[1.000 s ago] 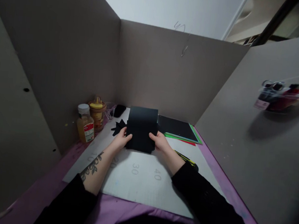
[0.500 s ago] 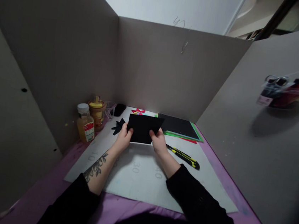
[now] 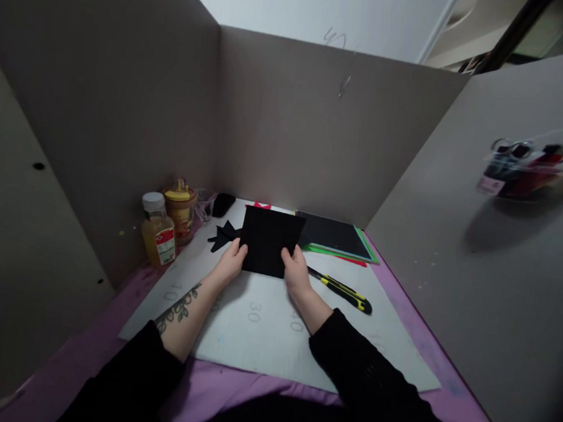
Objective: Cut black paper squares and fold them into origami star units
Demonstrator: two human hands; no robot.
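Observation:
A black square sheet of paper (image 3: 268, 242) is held up between my two hands, over the white board (image 3: 232, 340). My left hand (image 3: 231, 259) pinches its left edge, thumb on the near face. On the opposite edge, my right hand (image 3: 296, 267) grips the sheet the same way. The fingers behind the paper are hidden. Just beyond my left hand lies a folded black paper shape (image 3: 224, 236) with pointed arms. A black and yellow utility knife (image 3: 343, 293) rests on the board, right of my right hand.
Several coloured sheets, a black one (image 3: 336, 237) on top, lie at the back right. A glue bottle (image 3: 159, 230) and a yellow-lidded jar (image 3: 181, 210) stand at the left. Grey panels (image 3: 295, 125) enclose the table; a holder with scissors (image 3: 522, 169) hangs on the right one.
The black sheet has tilted to face me more, so more of its surface shows. Both hands keep their grip on its sides. The view has shifted slightly.

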